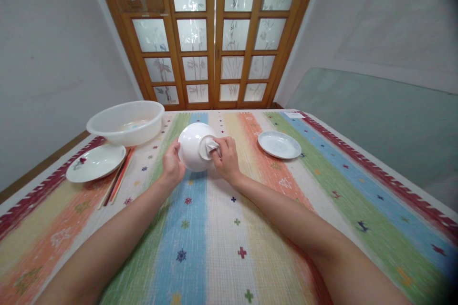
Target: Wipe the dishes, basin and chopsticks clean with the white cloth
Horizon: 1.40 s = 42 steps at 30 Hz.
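white bowl (195, 147) gripped by left hand (171, 164) | right hand (225, 157) pinches cloth (212, 146) on it

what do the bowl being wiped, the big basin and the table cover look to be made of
Bowl: likely glazed ceramic; opaque white, smooth, with a soft sheen and a foot ring. It is held by the left hand while the right hand presses a small white cloth to it.
Basin: probably plastic; thin, milky, slightly translucent wall.
Table cover: woven fabric; matt, with a visible grid weave and coloured stripes.
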Motion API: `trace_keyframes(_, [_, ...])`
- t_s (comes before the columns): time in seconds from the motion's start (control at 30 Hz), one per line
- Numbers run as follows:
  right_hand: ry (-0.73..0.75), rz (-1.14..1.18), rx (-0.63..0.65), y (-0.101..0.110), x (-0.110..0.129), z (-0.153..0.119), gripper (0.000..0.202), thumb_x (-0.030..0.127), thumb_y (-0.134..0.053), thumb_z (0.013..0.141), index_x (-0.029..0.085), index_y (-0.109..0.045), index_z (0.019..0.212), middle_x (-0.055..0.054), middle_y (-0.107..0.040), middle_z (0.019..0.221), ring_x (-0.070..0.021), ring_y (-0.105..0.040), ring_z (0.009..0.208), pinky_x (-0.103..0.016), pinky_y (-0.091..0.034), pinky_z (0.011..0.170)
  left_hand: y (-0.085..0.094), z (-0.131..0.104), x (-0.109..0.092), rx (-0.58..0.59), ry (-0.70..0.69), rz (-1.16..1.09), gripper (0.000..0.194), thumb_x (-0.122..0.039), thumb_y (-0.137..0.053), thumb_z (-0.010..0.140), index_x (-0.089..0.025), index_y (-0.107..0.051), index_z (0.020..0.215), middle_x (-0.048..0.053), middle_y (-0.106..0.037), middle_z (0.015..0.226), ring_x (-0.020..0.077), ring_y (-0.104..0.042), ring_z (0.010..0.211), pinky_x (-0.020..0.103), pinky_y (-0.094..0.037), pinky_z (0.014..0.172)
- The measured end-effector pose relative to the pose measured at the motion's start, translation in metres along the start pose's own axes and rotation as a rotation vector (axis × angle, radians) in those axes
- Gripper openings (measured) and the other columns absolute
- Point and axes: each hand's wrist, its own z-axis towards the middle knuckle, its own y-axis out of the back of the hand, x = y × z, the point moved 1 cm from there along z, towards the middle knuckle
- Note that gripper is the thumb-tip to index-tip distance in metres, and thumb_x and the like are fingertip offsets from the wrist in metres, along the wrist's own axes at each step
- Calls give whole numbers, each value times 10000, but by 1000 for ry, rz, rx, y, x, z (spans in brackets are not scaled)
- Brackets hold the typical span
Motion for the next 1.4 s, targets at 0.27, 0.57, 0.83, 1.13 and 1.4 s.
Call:
trace_keyframes(0.27, [38,-15,-27,5,-2,3,253,141,-535,927,250,-634,1133,-68,-562,967,-259,-534,962,-421,-457,850,-5,-8,1,54,-24,65,188,-276,-643,770,-160,-690,910,32,-702,916,184,-616,816,256,-456,745])
trace_keyframes(0.57, [83,0,85,2,13,-3,445,462,-613,964,209,-538,1322,-133,-586,1247,-297,-540,1111,-477,-461,964,-1,-5,4,-7,-33,28,215,-299,-670,769,-177,-685,946,28,-701,943,181,-625,822,255,-471,752])
trace_keyframes(0.83, [138,-106,150,-8,14,-10,245,381,-629,944,209,-553,1101,-109,-605,1042,-281,-535,981,-425,-454,862,5,-3,8,-57,-125,85,193,-306,-698,758,-186,-660,903,2,-679,901,157,-615,821,230,-460,761])
trace_keyframes(1.13, [-41,183,72,-3,12,1,102,191,-471,926,207,-569,951,-76,-626,964,-230,-575,928,-357,-456,825,9,5,8,-95,-97,22,220,-326,-676,755,-186,-651,923,3,-697,910,158,-628,806,238,-458,766])
trace_keyframes(1.4, [-304,275,56,-4,-6,5,151,307,-479,978,220,-583,1047,-9,-651,898,-189,-602,783,-300,-457,709,8,5,6,-81,-99,24,211,-330,-676,746,-189,-640,898,-3,-688,881,163,-627,796,246,-453,763])
